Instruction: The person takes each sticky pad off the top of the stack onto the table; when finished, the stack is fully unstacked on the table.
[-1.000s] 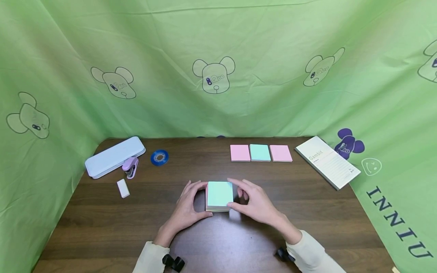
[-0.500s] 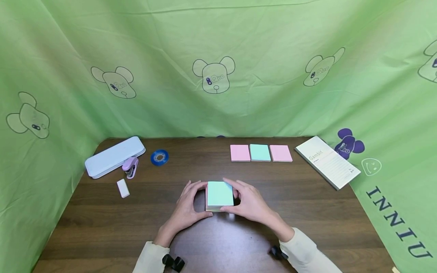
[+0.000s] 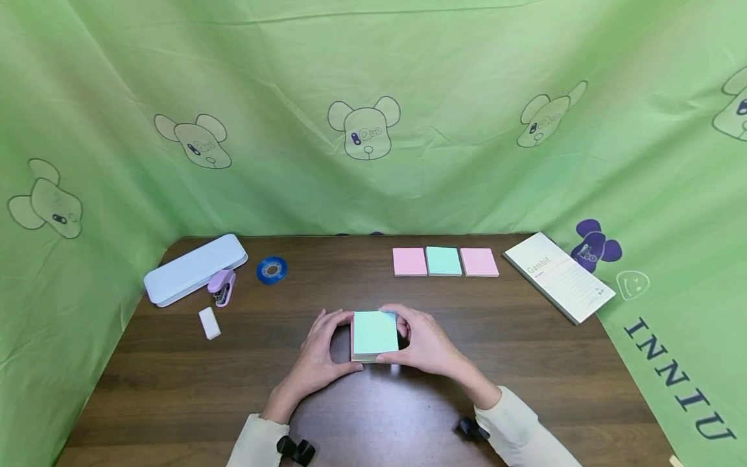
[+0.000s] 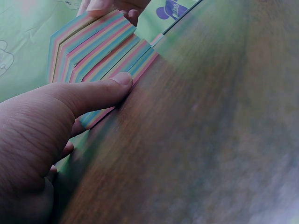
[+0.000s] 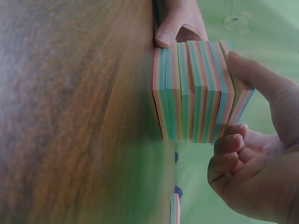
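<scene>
A stack of square sticky note pads point(image 3: 376, 333) with a mint-green top stands on the table between both hands. Its sides show pink, yellow, blue and green stripes in the right wrist view, and the several pads are slightly uneven. My left hand point(image 3: 320, 350) grips the lower part from the left, its thumb at the near side. From the right, my right hand point(image 3: 428, 344) pinches the top pad point(image 5: 242, 100) between thumb and index finger, the other fingers curled below. A narrow gap shows under that top pad in the right wrist view.
Behind the stack lie a pink pad point(image 3: 410, 262), a mint pad point(image 3: 443, 261) and another pink pad point(image 3: 480, 262) in a row. Farther right is a notepad point(image 3: 557, 277). At left are a pale case point(image 3: 195, 269), purple stapler point(image 3: 222, 287), blue tape roll point(image 3: 272, 270) and white eraser point(image 3: 209, 323).
My right hand has moved a little left, its thumb and index finger reaching further along the top pad's edges. The left hand has kept its hold on the stack.
</scene>
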Tool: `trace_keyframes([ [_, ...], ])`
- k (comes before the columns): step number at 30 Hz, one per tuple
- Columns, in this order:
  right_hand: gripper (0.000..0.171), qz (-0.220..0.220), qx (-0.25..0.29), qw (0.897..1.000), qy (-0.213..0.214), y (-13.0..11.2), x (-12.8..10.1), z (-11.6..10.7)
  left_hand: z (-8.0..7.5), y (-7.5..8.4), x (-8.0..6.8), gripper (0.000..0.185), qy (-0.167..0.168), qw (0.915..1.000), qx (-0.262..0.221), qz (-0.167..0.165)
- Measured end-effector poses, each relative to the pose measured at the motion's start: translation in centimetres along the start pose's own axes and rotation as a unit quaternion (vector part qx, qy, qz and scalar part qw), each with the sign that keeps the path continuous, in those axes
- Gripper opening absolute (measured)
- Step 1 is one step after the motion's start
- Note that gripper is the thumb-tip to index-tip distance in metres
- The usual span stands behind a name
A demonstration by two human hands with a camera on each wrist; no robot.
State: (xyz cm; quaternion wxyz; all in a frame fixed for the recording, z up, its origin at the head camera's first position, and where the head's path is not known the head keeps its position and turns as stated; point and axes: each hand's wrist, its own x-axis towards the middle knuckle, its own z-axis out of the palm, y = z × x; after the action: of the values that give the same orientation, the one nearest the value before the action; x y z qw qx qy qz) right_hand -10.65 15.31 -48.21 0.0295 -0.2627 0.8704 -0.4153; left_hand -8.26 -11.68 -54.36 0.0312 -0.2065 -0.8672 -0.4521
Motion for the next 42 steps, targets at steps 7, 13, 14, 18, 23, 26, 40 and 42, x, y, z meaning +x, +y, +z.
trace_keyframes([
  [7,0.076,0.002,0.018,1.0,0.015,0.1,0.0,-0.8,0.0,0.0,0.1,0.101,0.0,1.0,0.0,0.0],
  [13,0.077,0.013,0.027,0.999,0.04,1.4,0.3,-2.4,0.0,-0.2,0.1,0.102,0.004,1.0,0.003,0.003],
  [14,0.077,0.018,0.029,0.998,0.044,1.7,0.4,-2.7,0.0,-0.2,0.1,0.102,0.004,1.0,0.003,0.002],
  [18,0.078,0.046,0.039,0.997,0.056,3.0,0.6,-3.9,-0.1,-0.2,0.1,0.101,0.002,1.0,0.003,-0.002],
  [23,0.078,0.073,0.037,0.995,0.063,4.7,1.0,-4.9,-0.1,-0.2,0.2,0.101,0.003,1.0,0.003,0.0],
  [26,0.078,0.078,0.023,0.995,0.052,5.8,1.1,-5.3,-0.1,-0.3,0.3,0.101,0.002,1.0,0.004,0.003],
  [40,0.085,0.006,-0.082,0.996,0.027,10.3,1.2,-3.9,-0.3,-0.2,0.4,0.101,0.001,1.0,-0.001,-0.001],
  [42,0.087,0.01,-0.082,0.996,0.033,10.2,1.2,-3.8,-0.3,-0.2,0.3,0.101,0.002,1.0,0.0,-0.001],
])
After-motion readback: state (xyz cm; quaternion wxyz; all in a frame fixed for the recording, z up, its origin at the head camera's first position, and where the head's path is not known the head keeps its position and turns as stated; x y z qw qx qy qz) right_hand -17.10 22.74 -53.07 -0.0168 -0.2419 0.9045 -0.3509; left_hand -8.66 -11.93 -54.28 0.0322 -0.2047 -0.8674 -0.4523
